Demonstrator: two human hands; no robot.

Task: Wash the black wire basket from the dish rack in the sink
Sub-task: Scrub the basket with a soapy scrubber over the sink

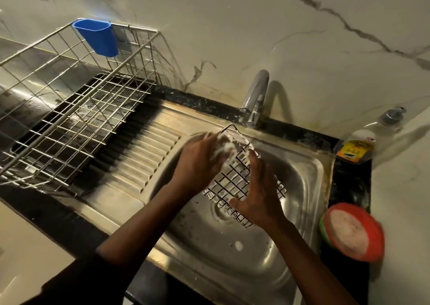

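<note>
Two bare forearms reach in from the near edge over the steel sink (232,269), the left one coming out of a dark sleeve (76,279). The black wire basket (232,183) is inside the basin, above the drain, tilted so that its far corner rises toward the tap. White foam clings to its wires.

The right hand (260,193) lies against the basket's right side. Its fingers are straight and spread along the wires and the thumb is splayed toward the near edge, so it is an open hand steadying rather than clutching. Whether the thumb hooks under a wire cannot be told. The left hand (200,162) is curled around a sudsy lump (226,147), probably a scrub pad though motion blurs it, and presses it on the basket's upper far part.

To the right, on the black counter edge, sits a round red-rimmed tub (353,231) holding a pale paste. Farther back on that side stands a clear pump bottle (363,141) with a yellow label.

To the left, a ribbed drainboard (149,155) adjoins the basin. A steel dish rack (69,109) stands on it over a dark tray. A blue cup (96,37) hangs on the rack's far rim. Behind the sink a chrome tap (256,97) rises against the veined marble wall (302,37).
</note>
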